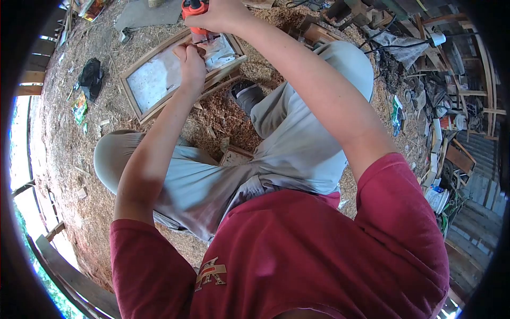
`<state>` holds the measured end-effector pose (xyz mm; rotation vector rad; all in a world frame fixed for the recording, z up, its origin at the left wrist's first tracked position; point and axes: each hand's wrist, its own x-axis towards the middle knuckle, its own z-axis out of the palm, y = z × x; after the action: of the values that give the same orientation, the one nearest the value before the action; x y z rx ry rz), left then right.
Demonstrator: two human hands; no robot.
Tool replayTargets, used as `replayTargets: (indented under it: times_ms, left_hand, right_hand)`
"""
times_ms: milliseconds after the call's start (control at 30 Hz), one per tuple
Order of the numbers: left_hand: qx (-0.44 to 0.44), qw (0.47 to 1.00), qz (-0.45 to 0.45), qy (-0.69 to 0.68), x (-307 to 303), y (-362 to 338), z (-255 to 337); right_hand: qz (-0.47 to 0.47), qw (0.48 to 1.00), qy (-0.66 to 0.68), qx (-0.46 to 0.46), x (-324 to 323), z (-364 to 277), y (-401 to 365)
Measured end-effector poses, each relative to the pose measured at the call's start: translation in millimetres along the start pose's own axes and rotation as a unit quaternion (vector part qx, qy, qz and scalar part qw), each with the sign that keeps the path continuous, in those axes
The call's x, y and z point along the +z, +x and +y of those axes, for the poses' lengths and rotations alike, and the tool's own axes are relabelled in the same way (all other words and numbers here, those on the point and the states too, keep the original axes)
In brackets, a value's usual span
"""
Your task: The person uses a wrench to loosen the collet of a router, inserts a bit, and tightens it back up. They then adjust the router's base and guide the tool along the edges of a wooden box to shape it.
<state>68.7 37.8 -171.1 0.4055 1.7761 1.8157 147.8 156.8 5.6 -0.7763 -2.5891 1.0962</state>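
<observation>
My right hand (220,17) is closed on an orange and black trim router (194,7), partly hidden by the fingers and the top edge of the view. Its pale, see-through base stands over the upper part of a shallow wooden frame (133,95) with a whitish panel (151,80) inside. Just below the router, my left hand (192,65) has its fingers bent together over the panel. Whatever those fingers pinch is too small to make out. A pale, crumpled-looking patch (220,53) covers the frame's right end.
Wood shavings and chips cover the ground. A black plastic bag (91,78) and a green wrapper (79,109) lie at left. A small wooden block (235,157) sits between my legs. Scrap wood and clutter fill the right side, where a black cable (396,47) meets a white plug (438,39).
</observation>
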Motion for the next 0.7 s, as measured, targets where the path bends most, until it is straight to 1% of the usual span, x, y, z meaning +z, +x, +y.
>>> replayTargets:
  times_ms: [67,100,167,267,367,467,567,667,700]
  left_hand:
    - [0.037,0.998,0.006,0.051,-1,0,-4]
    - [0.1,0.987,0.025,0.122,-1,-1,-8]
    - [0.221,0.939,0.063,0.257,0,-5,-12]
    - [0.223,0.938,-0.006,0.264,-8,-7,-4]
    - [0.133,0.975,-0.059,0.166,-9,-10,5]
    - [0.094,0.99,-0.074,0.075,-10,-23,23]
    - [0.08,0.989,-0.091,0.081,-25,-13,24]
    - [0.037,0.991,-0.121,-0.037,-36,1,15]
    - [0.033,0.992,-0.12,-0.029,-39,2,15]
  right_hand:
    - [-0.009,1.0,0.021,-0.011,-6,0,-6]
    - [0.001,1.0,0.024,-0.016,-4,3,-4]
    - [0.023,0.999,0.031,-0.028,3,8,0]
    - [0.037,0.999,-0.005,-0.039,4,12,-2]
    - [0.015,0.998,0.052,-0.018,-2,10,-8]
    - [-0.003,0.994,0.108,0.011,-10,7,-14]
    - [-0.02,0.991,0.123,-0.043,-4,25,-1]
    - [0.023,0.997,0.066,0.012,-6,18,-7]
    - [0.02,0.998,0.063,0.014,-7,16,-9]
